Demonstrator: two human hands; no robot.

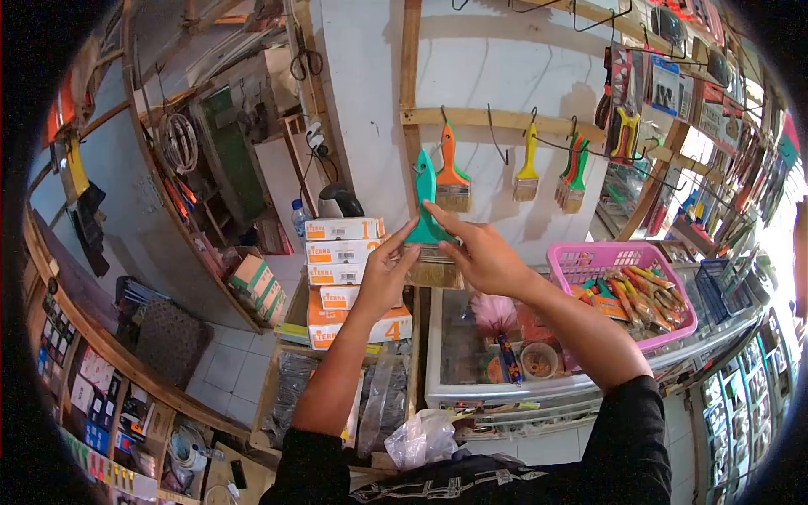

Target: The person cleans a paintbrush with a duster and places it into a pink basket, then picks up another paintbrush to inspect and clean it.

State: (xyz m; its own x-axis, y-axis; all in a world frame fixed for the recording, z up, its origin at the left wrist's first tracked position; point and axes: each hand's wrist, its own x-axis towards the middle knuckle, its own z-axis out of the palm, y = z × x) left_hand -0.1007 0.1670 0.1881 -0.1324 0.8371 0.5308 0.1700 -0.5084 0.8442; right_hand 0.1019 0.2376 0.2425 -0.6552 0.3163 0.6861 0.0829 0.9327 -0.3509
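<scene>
A wide paintbrush (427,202) with a green handle is held upright between both hands, its pale bristles pointing down. My left hand (385,268) grips the brush's left side near the base of the handle. From the right, my right hand (483,254) has its fingers closed on the handle base and the metal band, partly covering them. Just behind the handle, an orange and green paintbrush (450,160) hangs from a wall hook. Further right hang a yellow paintbrush (528,164) and several green and red paintbrushes (575,174).
Stacked Eterna boxes (345,229) stand left of the brush. On the glass display counter (459,391) sits a pink basket (619,252) of packaged brushes, with a small round container (539,360) nearby. A crumpled plastic bag (421,438) lies close to my body. Metal hooks project from the wall.
</scene>
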